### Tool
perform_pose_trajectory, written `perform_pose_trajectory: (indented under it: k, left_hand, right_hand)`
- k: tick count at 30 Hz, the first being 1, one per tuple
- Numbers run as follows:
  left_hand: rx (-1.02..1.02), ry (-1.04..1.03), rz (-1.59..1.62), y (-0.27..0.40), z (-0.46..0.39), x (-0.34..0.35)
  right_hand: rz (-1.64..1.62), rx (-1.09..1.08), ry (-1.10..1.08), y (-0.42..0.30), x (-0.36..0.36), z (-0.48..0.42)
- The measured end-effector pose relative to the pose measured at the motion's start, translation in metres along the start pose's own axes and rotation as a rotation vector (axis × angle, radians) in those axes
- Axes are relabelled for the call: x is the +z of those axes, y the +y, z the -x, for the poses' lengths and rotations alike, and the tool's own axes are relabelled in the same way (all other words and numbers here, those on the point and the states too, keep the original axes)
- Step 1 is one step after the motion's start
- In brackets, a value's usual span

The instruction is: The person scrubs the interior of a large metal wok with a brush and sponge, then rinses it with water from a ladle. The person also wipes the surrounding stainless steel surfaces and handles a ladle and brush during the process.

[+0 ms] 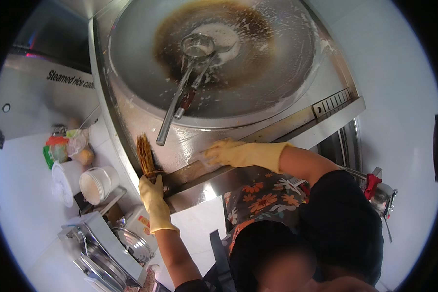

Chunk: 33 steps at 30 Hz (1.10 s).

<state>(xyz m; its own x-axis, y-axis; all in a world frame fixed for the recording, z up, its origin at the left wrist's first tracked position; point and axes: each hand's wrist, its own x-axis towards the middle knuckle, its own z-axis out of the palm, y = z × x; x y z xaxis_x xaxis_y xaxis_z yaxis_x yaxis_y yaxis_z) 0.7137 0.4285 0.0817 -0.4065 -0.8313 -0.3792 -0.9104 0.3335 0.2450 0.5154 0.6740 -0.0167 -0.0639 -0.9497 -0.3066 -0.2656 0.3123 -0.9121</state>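
Gripped in my yellow-gloved left hand is a stiff-bristled wok brush, its bristles pointing away from me. That hand is at the front left corner of the steel stove top. My right hand, also in a yellow rubber glove, is over the front trough of the stove. Its fingertips are blurred, and whether they hold anything is not visible. Beyond both hands sits a large wok with foamy liquid at its bottom. A metal ladle and a wood-handled tool lean inside it.
A slotted strainer plate sits at the trough's right end. Left of the stove stand a steel cabinet with writing, two white buckets and stacked metal pans. More metal utensils are at the right.
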Motion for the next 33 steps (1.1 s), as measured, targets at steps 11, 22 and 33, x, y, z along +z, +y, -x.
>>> perform_pose_trajectory:
  k: [11,22,33]
  left_hand:
    - [-0.136,-0.139,-0.002,0.016,0.032,0.020]
    - [0.096,0.021,0.022,0.082,0.081,0.067]
    - [-0.050,0.212,0.408,0.091,0.086,0.075]
  right_hand:
    - [0.632,0.346,0.160,0.141,-0.193,0.294]
    - [0.699,0.623,0.047,0.003,-0.186,0.208]
    - [-0.006,0.226,0.264,0.089,-0.245,0.204]
